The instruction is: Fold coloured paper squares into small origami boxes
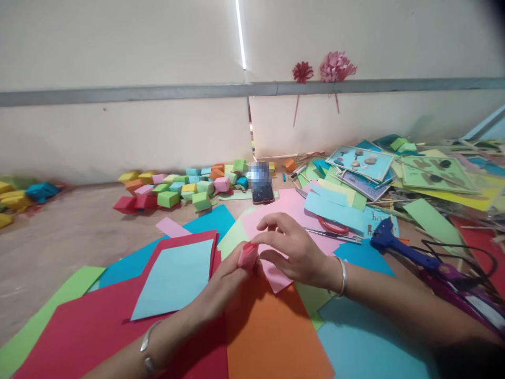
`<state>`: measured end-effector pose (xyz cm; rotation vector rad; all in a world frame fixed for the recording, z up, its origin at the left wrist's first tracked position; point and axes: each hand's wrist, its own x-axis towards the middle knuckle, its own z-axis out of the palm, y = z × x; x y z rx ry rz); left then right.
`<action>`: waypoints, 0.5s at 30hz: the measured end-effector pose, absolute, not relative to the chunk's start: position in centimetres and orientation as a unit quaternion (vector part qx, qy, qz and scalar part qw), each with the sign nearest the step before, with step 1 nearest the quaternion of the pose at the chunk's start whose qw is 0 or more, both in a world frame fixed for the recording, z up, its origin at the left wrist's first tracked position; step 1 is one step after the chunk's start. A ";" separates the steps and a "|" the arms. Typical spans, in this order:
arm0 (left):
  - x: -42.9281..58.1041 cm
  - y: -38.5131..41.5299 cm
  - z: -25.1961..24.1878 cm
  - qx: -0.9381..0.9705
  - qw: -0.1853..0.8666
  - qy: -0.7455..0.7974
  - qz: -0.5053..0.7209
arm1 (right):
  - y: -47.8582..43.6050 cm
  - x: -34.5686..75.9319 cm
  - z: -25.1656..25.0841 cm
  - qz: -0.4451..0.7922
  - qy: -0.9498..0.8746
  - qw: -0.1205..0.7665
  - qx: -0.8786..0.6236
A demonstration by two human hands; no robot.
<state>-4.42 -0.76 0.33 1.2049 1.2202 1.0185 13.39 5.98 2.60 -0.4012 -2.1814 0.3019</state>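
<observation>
My left hand is closed around a small folded piece of pink paper, which stands up from its grip with a redder top edge. From the right, my right hand reaches over with bent fingers; its fingertips are at the top and side of the same paper. Below both hands lies an orange sheet. Beside my left wrist a light blue sheet rests on red paper. Past my right hand are scissors with red handles, partly under light blue paper strips.
Colourful paper cubes are heaped near the wall, beside a phone. A blue glue gun with a black cord lies at right. Behind it are decorated cards and thin sticks. Two paper flowers hang on the wall rail.
</observation>
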 end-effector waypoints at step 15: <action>-5.0 -0.5 -0.1 0.670 0.358 0.536 0.369 | 6.7 14.0 3.2 0.353 -0.794 0.394 -0.299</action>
